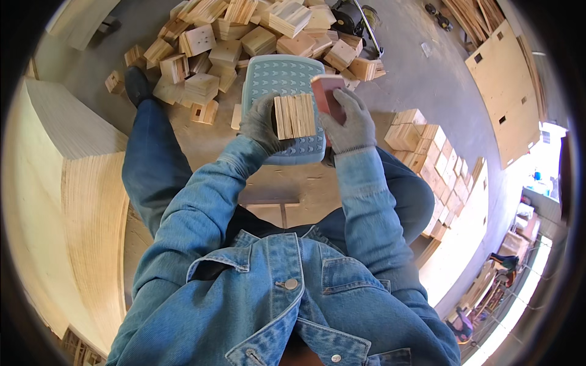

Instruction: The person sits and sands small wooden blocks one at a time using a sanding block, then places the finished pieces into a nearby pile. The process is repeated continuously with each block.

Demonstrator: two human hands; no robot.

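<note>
Over the right edge of the stool [284,68], the right hand [354,123] grips a reddish slab [326,91], long axis pointing forward, just beside the plywood block [295,116] (striped face up, I notice) the left hand [259,124] clasps.

Block [295,116]: rough layered wood. Stool [284,70]: bumpy matt plastic. Jacket [259,299]: denim.
</note>
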